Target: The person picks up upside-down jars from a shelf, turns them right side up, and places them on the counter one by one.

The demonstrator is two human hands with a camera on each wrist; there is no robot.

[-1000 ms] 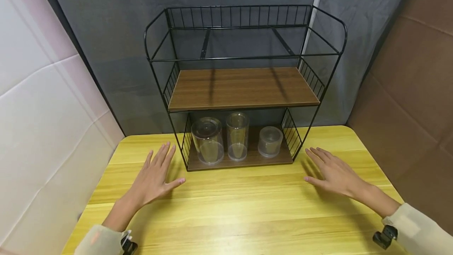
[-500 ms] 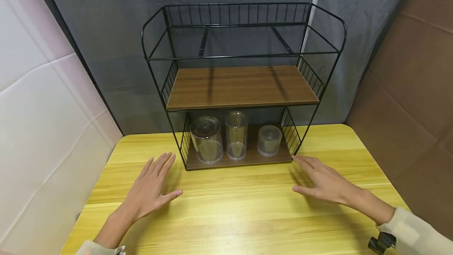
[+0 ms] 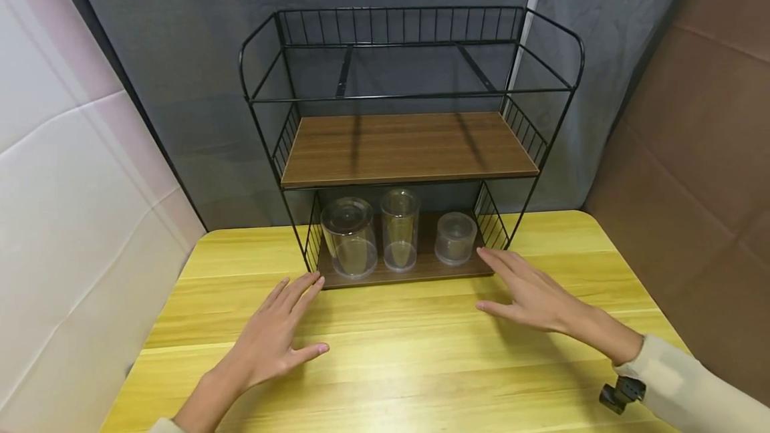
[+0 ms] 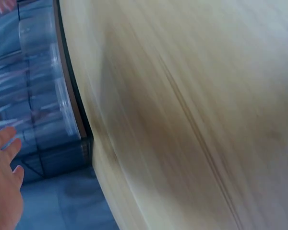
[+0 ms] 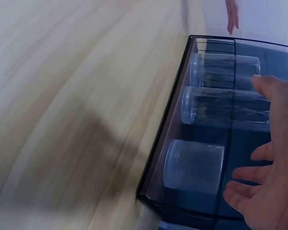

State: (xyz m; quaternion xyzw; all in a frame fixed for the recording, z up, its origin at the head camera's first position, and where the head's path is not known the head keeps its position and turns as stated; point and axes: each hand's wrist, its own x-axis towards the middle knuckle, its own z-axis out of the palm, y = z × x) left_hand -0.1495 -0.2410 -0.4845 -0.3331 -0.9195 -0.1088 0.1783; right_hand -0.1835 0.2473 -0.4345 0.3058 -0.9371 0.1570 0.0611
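Three clear plastic jars stand on the bottom board of a black wire rack (image 3: 410,182): a wide jar (image 3: 350,239) at left, a tall narrow jar (image 3: 400,231) in the middle, a short jar (image 3: 455,239) at right. My left hand (image 3: 271,333), fingers spread and holding nothing, is by the rack's front left corner. My right hand (image 3: 532,293) is at the front right corner, its fingertips near the short jar and its thumb apart from the fingers. In the right wrist view the short jar (image 5: 194,165) lies just beyond those fingers, with a gap between.
The rack's brown middle shelf (image 3: 409,149) hangs over the jars, and its top level is an open wire frame. A yellow wood-grain table (image 3: 409,366) lies in front. A grey curtain (image 3: 198,85) stands behind, with a white panel at left and a brown panel (image 3: 692,172) at right.
Both hands have moved inward. The right hand has gone left towards the short jar, and the left hand has shifted right and slightly down in view. The jars stand where they were.
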